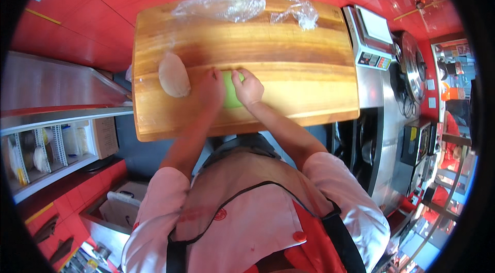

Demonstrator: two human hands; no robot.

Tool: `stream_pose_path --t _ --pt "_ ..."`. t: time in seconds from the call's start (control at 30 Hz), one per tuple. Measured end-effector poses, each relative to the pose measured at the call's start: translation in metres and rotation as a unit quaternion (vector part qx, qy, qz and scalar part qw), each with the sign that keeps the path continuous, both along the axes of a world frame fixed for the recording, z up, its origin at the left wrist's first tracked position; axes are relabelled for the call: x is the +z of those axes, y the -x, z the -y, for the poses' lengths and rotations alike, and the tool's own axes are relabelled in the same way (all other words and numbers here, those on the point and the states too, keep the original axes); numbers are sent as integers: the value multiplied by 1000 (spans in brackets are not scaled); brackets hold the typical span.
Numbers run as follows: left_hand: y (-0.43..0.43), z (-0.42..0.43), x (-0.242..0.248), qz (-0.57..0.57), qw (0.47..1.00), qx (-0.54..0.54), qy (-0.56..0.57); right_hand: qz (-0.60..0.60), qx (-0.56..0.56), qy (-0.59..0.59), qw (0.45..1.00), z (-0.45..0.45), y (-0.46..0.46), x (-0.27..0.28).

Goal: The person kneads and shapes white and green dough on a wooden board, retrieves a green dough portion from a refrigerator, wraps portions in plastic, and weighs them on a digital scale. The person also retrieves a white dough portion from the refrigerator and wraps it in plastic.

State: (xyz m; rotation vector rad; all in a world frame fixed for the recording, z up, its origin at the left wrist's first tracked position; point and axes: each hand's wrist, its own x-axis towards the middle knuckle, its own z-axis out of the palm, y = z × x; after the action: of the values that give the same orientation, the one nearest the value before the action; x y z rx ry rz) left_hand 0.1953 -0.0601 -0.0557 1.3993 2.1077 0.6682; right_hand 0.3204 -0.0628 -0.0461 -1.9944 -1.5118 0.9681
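A smooth light green piece, apparently dough, lies on a thick wooden board in front of me. My right hand curls over its right side, thumb and fingers bent against it. Against its left side is my left hand, blurred, with the fingers curled. Both hands cover part of the green piece. Left of my left hand rests a pale oval lump of dough, apart from the hand.
Crumpled clear plastic and a smaller plastic scrap lie along the board's far edge. A digital scale stands to the right, beside a large round metal lid. An open white drawer with dividers is at left.
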Motion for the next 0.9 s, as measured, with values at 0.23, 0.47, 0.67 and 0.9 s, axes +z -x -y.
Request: stream_pose_path --t 0.23,0.47,0.67,0.9 --pt "29 -34 -60 225 964 -84 -117 -328 89 13 940 -124 -73 2" --pt "41 7 -46 247 958 -18 -143 -194 -187 103 957 -323 -54 -73" --pt "45 0 62 108 978 16 -178 -208 17 -450 868 -282 -15 25" --pt "63 -48 86 282 923 -33 -261 -27 477 -432 765 -94 -88 107"
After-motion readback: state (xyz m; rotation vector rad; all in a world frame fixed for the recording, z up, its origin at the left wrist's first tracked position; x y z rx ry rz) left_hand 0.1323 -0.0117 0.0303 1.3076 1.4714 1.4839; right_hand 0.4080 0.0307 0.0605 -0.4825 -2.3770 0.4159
